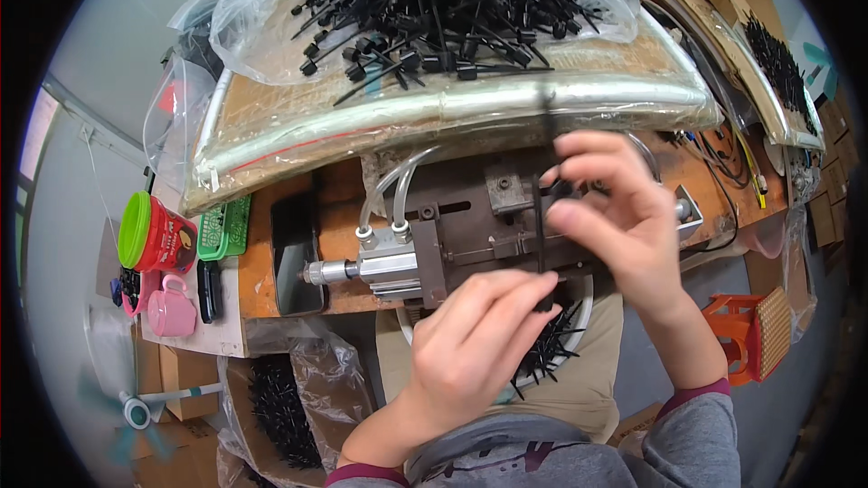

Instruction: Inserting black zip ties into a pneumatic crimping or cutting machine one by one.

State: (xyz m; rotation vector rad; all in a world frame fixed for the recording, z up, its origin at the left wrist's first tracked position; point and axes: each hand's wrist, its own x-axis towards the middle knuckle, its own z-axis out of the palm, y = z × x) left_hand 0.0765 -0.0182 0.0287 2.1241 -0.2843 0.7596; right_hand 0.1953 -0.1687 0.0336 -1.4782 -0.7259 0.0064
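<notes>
My left hand [475, 334] is in front of the bench fixture, fingertips pinched at the lower end of a thin black plastic stem [541, 239]. A small dark end shows just under those fingertips. Above and to the right, my right hand [615, 208] has thumb and fingers closing around a thicker black piece [562, 188] beside the stem; blur hides whether the two are joined. Behind both hands lies the dark metal fixture [470, 235], with a silver air cylinder [391, 267] at its left end. A round tray of black stems [551, 343] rests in my lap.
A large heap of black stems [443, 14] lies on a plastic-wrapped raised board [452, 101] behind the fixture. Clear hoses [398, 185] rise from the cylinder. To the left are a dark phone [297, 258], green basket [226, 226], red tub [163, 235] and pink cup [172, 309].
</notes>
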